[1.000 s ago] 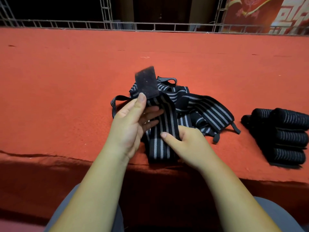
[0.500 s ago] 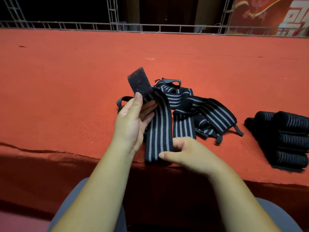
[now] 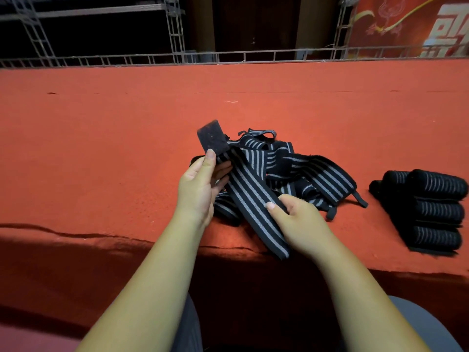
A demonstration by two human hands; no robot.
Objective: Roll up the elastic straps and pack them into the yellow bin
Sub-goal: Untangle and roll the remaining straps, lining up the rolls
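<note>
"Head view: which strap is being worked on, and where is it?"

"One long black elastic strap with grey stripes (image 3: 251,196), held slanting on the near side of the tangled heap of loose striped straps (image 3: 312,174). Its upper end, a fuzzy dark fastening tab (image 3: 212,137), stands up at the heap's left edge. Its lower end hangs in front of the heap, past the near lip of the red carpeted platform (image 3: 101,148)."

"And the hands?"

"The left hand (image 3: 200,189) pinches the strap right below the tab, thumb pressed on the front and fingers folded behind. The right hand (image 3: 299,224) has its thumb and fingers curled round the strap lower down, in front of the heap. Held in two places like that, the strap is drawn out flat (my guess is to clear twists and find the end to roll from)."

"Anything finished?"

"A cluster of tight black rolled straps (image 3: 431,212) lies side by side well to the right of the heap. They were probably set apart there so they don't get mixed in with the loose ones."

"The yellow bin?"

"Nowhere in view, so nothing looks packed yet. I'd judge several straps in the heap are yet to be rolled."
</note>
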